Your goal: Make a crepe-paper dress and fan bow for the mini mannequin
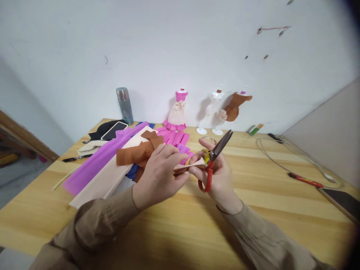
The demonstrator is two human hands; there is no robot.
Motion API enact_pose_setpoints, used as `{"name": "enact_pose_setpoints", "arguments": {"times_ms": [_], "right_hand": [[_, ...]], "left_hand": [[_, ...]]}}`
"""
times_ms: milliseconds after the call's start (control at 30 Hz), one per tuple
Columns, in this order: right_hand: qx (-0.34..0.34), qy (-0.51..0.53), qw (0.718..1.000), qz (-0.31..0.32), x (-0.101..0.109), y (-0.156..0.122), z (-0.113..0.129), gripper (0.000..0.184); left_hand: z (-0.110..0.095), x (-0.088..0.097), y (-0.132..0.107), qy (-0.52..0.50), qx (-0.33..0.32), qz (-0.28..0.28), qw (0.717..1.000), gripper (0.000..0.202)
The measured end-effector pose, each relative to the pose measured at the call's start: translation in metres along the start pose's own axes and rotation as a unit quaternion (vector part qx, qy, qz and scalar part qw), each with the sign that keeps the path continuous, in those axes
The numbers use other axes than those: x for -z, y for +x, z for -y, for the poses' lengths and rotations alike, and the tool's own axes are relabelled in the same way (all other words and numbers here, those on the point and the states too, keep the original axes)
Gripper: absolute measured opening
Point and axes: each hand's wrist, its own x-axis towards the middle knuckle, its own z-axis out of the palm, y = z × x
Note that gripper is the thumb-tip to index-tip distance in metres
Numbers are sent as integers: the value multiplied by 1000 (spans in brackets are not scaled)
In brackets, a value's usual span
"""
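Note:
Between my two hands is a small gathered piece of pleated crepe paper (198, 162), cream on top with brown beneath. My left hand (163, 174) pinches its left end, the thumb and fingers closed over it. With thumb and fingertips my right hand (218, 176) grips the right side of the same piece. A pair of scissors (209, 179) with red handles also hangs in my right hand, its dark blades pointing up and to the right. Behind my left hand lie a brown crepe paper strip (132, 153) and a long cream sheet (98, 183).
Purple crepe paper (84, 176) lies at the left beside a phone (114, 130). Along the wall stand a flask (124, 107), a pink-and-cream dressed mannequin (178, 110), a white mannequin (212, 110) and a brown-dressed one (234, 107). A cable (264, 150) and red-handled tool (306, 180) are at right.

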Motion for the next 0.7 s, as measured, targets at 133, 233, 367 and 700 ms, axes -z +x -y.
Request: {"name": "enact_pose_setpoints", "arguments": {"times_ms": [133, 233, 367, 700], "right_hand": [[-31, 0, 999, 28, -1, -3, 3, 67], [-42, -12, 998, 50, -4, -3, 4, 66], [-52, 10, 998, 35, 2, -1, 2, 64], [-120, -113, 981, 106, 12, 2, -6, 59]], "left_hand": [[-2, 3, 0, 14, -9, 19, 1000, 12], [-1, 2, 0, -26, 41, 28, 998, 19], [4, -5, 3, -258, 207, 52, 942, 20], [18, -16, 9, -648, 405, -78, 640, 20]]}}
